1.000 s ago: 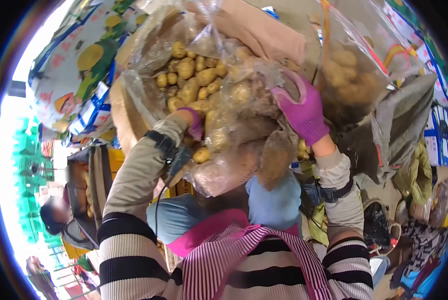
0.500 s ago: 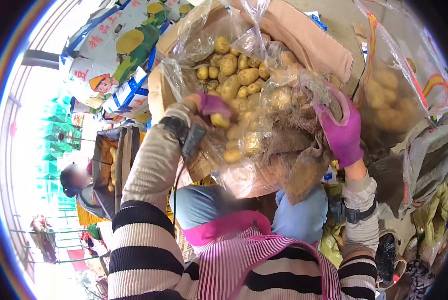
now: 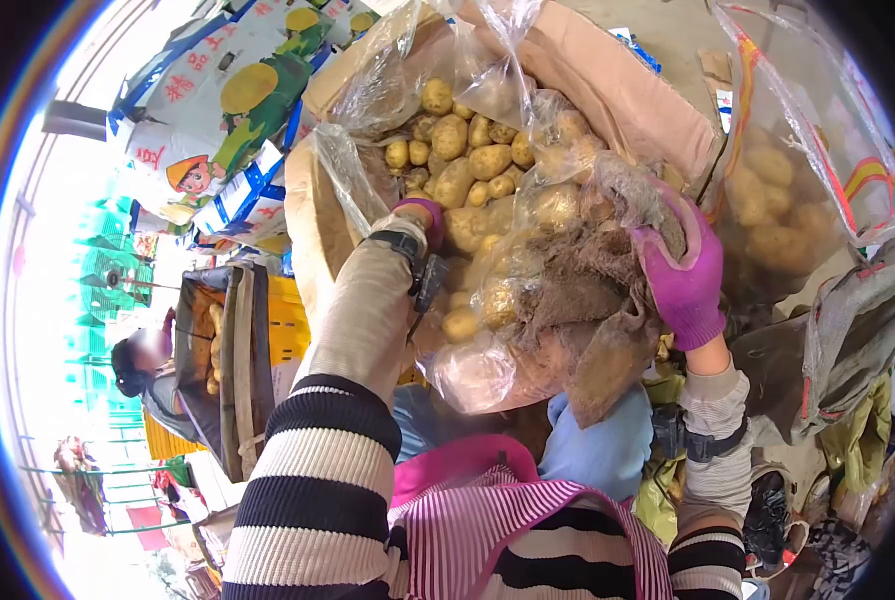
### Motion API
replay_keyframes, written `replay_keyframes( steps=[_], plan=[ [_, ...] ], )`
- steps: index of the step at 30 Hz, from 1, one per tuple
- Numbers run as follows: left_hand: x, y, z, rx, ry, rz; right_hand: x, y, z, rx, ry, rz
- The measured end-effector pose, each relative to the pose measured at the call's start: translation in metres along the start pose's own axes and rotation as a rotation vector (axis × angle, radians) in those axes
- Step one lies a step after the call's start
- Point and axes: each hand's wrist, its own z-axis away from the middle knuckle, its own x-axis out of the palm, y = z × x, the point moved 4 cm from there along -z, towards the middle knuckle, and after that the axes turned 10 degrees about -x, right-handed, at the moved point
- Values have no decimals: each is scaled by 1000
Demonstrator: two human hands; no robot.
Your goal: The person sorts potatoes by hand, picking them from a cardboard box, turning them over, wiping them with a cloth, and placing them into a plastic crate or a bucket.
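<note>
- The left hand (image 3: 430, 220), in a purple glove, reaches down into the cardboard box (image 3: 313, 225) at the left edge of the potatoes (image 3: 455, 183); its fingers are hidden, so I cannot tell how far open they are or whether they hold anything.
- The right hand (image 3: 684, 272), also gloved in purple, has its thumb and fingers closed around part of a soiled brown cloth (image 3: 593, 280), which drapes leftward and down over the near side of the box.
- The potatoes, yellow-skinned and mixed in size, lie heaped inside the box, some bare and some beneath the clear plastic liner (image 3: 473, 378).
- The liner bunches over the box's edges, and part of it lies under the cloth.
- Just beyond the right hand stands a clear plastic bag (image 3: 810, 130) with red and yellow edging, holding larger potatoes.
- To the left are printed cartons (image 3: 203, 120) with potato pictures.
- Below them, a person (image 3: 170, 408) is beside a dark bin (image 3: 245, 395) containing more potatoes.
</note>
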Motion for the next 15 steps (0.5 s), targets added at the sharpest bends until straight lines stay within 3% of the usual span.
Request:
replay_keyframes(
  steps=[4, 7, 9, 11, 13, 15],
  plan=[
    [-47, -6, 43, -5, -138, 110, 0, 2, 2, -7, 15, -7],
    [-88, -31, 100, 80, -150, 537, -3, 7, 6, -7, 23, 63],
    [-106, -34, 172, 538, 27, 1158, -4, 8, 7, 39, 24, 136],
    [-99, -42, 247, 536, -40, 1467, -7, 13, 13, 73, 37, 219],
    [-69, -52, 307, 679, 81, 1613, -12, 34, 20, 84, 44, 304],
    [-11, -60, 364, 742, 146, 2054, -14, 54, 19, 141, -21, 100]
  ],
)
